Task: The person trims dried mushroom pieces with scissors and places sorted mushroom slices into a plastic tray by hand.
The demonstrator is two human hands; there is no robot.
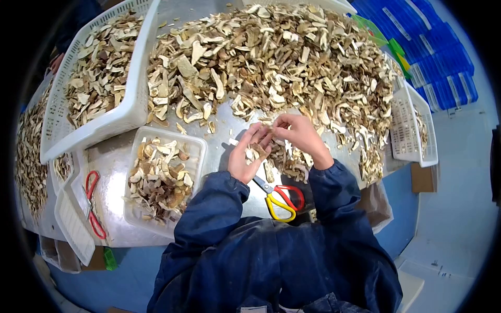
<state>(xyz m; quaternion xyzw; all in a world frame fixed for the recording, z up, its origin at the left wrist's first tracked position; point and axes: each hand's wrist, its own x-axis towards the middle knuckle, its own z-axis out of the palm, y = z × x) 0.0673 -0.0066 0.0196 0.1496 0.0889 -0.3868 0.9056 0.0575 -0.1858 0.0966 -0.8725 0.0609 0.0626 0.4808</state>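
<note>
My left hand [244, 160] is cupped palm up near the table's front, its fingers curled round a few dried mushroom slices [254, 153]. Just to the right, my right hand [302, 136] pinches at a mushroom slice by the left fingertips; the fingers partly hide that piece. A large heap of dried sliced mushrooms [282, 57] spreads beyond both hands, with a smaller cluster under the right one. Below my hands lie scissors with one yellow and one red handle [269, 203], their blades partly covered by the left hand.
A clear plastic tub [202, 151] of slices stands left of my left arm. Beyond it are a large white basket [136, 99] of slices and red-handled scissors [90, 197]. At right are a white basket [429, 128] and stacked blue crates [441, 57].
</note>
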